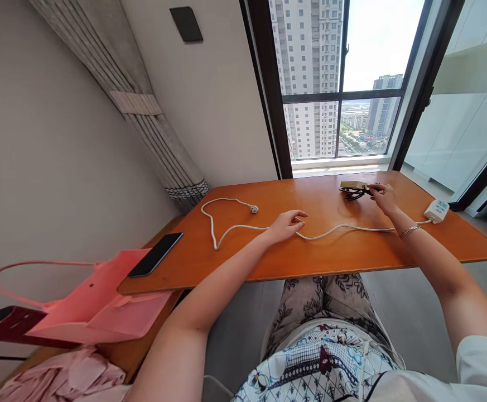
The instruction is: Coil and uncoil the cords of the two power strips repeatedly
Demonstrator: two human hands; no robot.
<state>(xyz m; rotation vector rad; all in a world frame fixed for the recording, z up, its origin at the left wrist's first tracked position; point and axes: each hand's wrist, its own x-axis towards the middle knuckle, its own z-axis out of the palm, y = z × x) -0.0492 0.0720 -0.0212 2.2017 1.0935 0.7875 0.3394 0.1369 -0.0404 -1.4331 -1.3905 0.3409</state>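
My left hand (285, 226) hovers at or just over the tabletop by a white power cord, its fingers loosely curved and apart with nothing between them. The white cord (343, 226) winds across the table from a plug (254, 209) on the left to a white socket block (437, 210) on the right. Toward the back right, my right hand (383, 198) pinches part of a black cable (353, 194). That bundled cable lies against a small yellowish box (351, 185). The fingers partly hide the piece of cable they hold.
The orange-brown wooden table (310, 259) stands before a window. A dark phone (156, 254) rests at its left edge, beside a pink bag (101, 296) and pink cloth (65, 377) on a lower surface. A gathered curtain (159, 128) hangs at the left.
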